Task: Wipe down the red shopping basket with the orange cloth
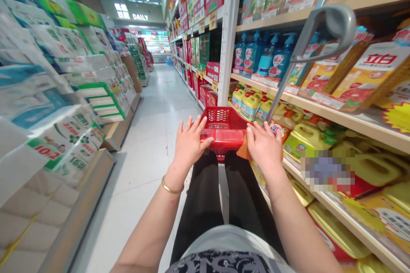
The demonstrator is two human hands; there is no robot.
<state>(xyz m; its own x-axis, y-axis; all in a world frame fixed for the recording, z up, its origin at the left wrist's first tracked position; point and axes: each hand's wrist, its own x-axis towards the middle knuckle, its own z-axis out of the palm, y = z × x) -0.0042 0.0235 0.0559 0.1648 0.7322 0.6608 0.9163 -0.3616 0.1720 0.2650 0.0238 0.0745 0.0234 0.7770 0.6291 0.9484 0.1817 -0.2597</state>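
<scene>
A red plastic shopping basket (224, 121) sits low in front of me in a store aisle, its grey pull handle (320, 30) rising up to the right. My left hand (189, 143) rests on the basket's near rim, fingers stretched out and thumb pressed on the red edge. My right hand (264, 145) lies flat on the rim's right corner with fingers extended, over a small orange thing (244, 151) I cannot make out. A gold bangle is on my left wrist.
Shelves on the right (320, 111) carry yellow detergent jugs (306, 138), blue pump bottles (256, 53) and refill packs. On the left, stacked tissue and paper packs (64, 106) stand on low wooden platforms. A white tiled aisle (153, 119) runs ahead between them.
</scene>
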